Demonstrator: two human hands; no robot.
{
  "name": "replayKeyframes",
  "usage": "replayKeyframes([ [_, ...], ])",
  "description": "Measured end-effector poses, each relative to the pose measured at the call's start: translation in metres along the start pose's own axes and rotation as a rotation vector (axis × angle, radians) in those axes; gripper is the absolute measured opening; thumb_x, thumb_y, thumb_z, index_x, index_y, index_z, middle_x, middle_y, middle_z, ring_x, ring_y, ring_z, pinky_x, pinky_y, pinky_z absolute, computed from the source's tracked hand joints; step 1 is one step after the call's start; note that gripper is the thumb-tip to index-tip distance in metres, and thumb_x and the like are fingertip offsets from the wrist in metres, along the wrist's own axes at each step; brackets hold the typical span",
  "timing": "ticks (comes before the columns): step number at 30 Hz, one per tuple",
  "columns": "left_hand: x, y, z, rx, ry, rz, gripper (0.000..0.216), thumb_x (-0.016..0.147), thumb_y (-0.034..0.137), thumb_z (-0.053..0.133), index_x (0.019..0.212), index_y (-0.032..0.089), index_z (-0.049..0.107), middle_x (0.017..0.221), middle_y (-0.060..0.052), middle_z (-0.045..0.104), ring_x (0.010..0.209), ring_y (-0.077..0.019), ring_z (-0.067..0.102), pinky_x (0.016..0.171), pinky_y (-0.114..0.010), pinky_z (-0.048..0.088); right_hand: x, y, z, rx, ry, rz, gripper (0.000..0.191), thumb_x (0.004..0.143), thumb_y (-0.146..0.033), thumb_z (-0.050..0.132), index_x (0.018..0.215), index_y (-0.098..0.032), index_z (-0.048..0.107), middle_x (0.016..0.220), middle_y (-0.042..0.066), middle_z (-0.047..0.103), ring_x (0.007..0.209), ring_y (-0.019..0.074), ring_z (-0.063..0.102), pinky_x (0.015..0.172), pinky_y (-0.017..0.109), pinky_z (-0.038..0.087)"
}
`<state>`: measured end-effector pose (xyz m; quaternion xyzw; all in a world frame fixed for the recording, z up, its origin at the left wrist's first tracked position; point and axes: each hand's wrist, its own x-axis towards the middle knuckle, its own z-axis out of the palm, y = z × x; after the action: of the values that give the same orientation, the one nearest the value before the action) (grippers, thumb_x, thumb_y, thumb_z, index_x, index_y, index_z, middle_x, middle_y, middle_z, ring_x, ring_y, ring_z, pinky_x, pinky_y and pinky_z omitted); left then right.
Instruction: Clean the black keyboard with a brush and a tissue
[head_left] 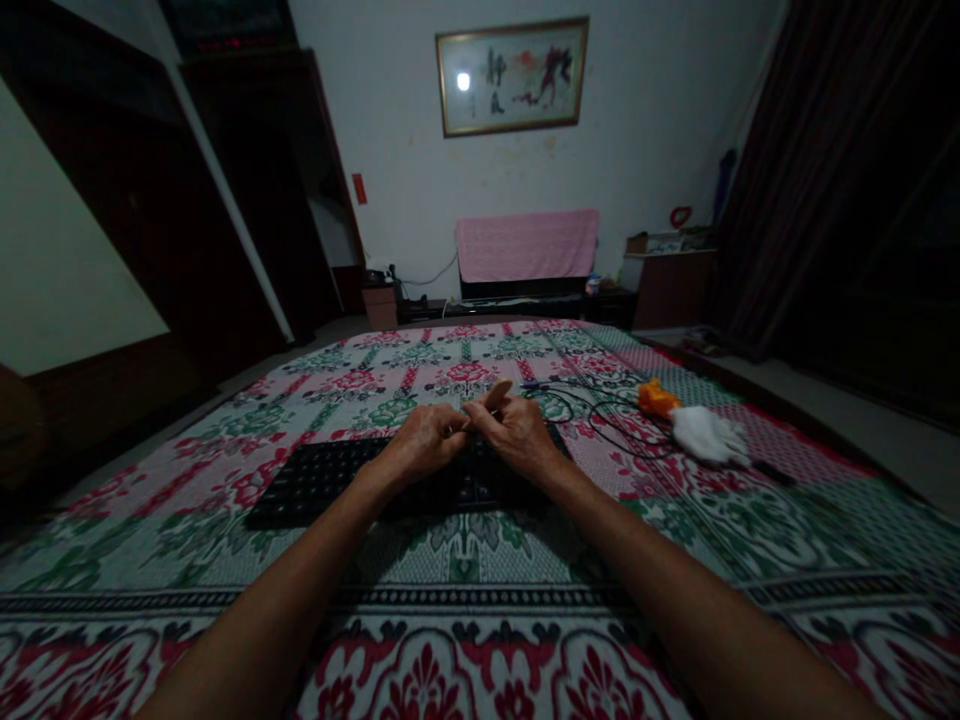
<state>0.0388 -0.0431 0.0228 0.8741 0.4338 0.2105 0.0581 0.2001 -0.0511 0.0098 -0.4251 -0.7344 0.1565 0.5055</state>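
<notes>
A black keyboard [315, 482] lies on the patterned bedspread [465, 560] in front of me. My left hand [424, 440] and my right hand [514, 428] meet above its middle, both with curled fingers. They pinch something small between them that I cannot make out. The right thumb sticks up. A thin black cable [600, 412] runs in loops from the keyboard toward the right.
An orange and white glove-like cloth [697, 425] lies to the right by the cable loops. A pink cloth [529, 244] covers a low stand at the far wall, under a framed picture [513, 76]. Dark wardrobes stand left, dark curtains right.
</notes>
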Motion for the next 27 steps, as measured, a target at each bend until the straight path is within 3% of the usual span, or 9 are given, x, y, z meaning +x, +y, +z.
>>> replayKeyframes([
  [4,-0.001,-0.013,-0.003,-0.078,-0.011,-0.078,0.022,0.074,0.023,0.048,0.086,0.021,0.067,0.076,0.0,0.067,0.072,-0.0158,0.06,0.064,-0.024,0.041,0.0,0.01,-0.006,0.015,-0.217,-0.026,0.028,0.081,-0.032,0.054,0.103,-0.018,0.064,0.099,0.005,0.068,0.093,0.0191,0.062,0.079,0.029,0.046],
  [7,-0.003,-0.031,-0.005,-0.156,0.055,-0.187,0.02,0.074,0.027,0.051,0.085,0.02,0.065,0.076,0.001,0.068,0.072,-0.0171,0.062,0.064,-0.025,0.044,-0.002,0.021,-0.019,-0.239,-0.386,0.113,0.066,0.068,-0.038,0.067,0.127,-0.014,0.049,0.129,0.015,0.052,0.119,0.0288,0.047,0.098,0.041,0.037],
  [9,-0.003,-0.039,-0.005,-0.211,0.075,-0.217,0.022,0.075,0.031,0.05,0.084,0.019,0.065,0.077,0.0,0.069,0.073,-0.0181,0.063,0.064,-0.026,0.046,-0.004,0.025,-0.028,-0.391,-0.573,0.179,0.088,0.056,-0.051,0.074,0.13,-0.012,0.045,0.132,0.019,0.047,0.123,0.0347,0.041,0.102,0.049,0.031],
  [13,-0.003,-0.042,-0.004,-0.298,0.034,-0.217,0.026,0.078,0.036,0.047,0.083,0.018,0.066,0.077,-0.002,0.07,0.073,-0.0188,0.065,0.064,-0.027,0.048,-0.006,0.026,-0.039,-0.5,-0.785,0.188,0.106,0.047,-0.065,0.073,0.135,-0.016,0.038,0.137,0.016,0.041,0.129,0.0366,0.031,0.106,0.052,0.022],
  [19,-0.001,-0.043,0.0,-0.434,0.109,-0.216,0.03,0.073,0.036,0.055,0.092,0.015,0.064,0.083,-0.004,0.07,0.078,-0.02,0.065,0.072,-0.031,0.05,-0.009,0.017,-0.036,-0.584,-0.897,0.209,0.129,0.039,-0.061,0.078,0.145,-0.019,0.016,0.151,0.015,0.014,0.137,0.0393,0.006,0.109,0.058,0.005],
  [24,0.0,-0.037,0.005,-0.601,0.037,-0.177,0.03,0.073,0.037,0.057,0.09,0.014,0.064,0.08,-0.002,0.069,0.076,-0.0185,0.064,0.072,-0.03,0.049,-0.01,0.015,-0.035,-0.572,-0.889,0.193,0.127,0.042,-0.057,0.078,0.145,-0.017,0.014,0.15,0.016,0.015,0.137,0.0393,0.007,0.106,0.063,0.001],
  [27,0.0,-0.03,0.009,-0.574,0.015,-0.119,0.029,0.076,0.038,0.055,0.092,0.015,0.065,0.079,-0.001,0.068,0.074,-0.0173,0.063,0.069,-0.027,0.048,-0.008,0.017,-0.037,-0.566,-0.918,0.179,0.126,0.044,-0.059,0.076,0.145,-0.019,0.013,0.151,0.014,0.014,0.137,0.0386,0.007,0.106,0.064,0.003],
])
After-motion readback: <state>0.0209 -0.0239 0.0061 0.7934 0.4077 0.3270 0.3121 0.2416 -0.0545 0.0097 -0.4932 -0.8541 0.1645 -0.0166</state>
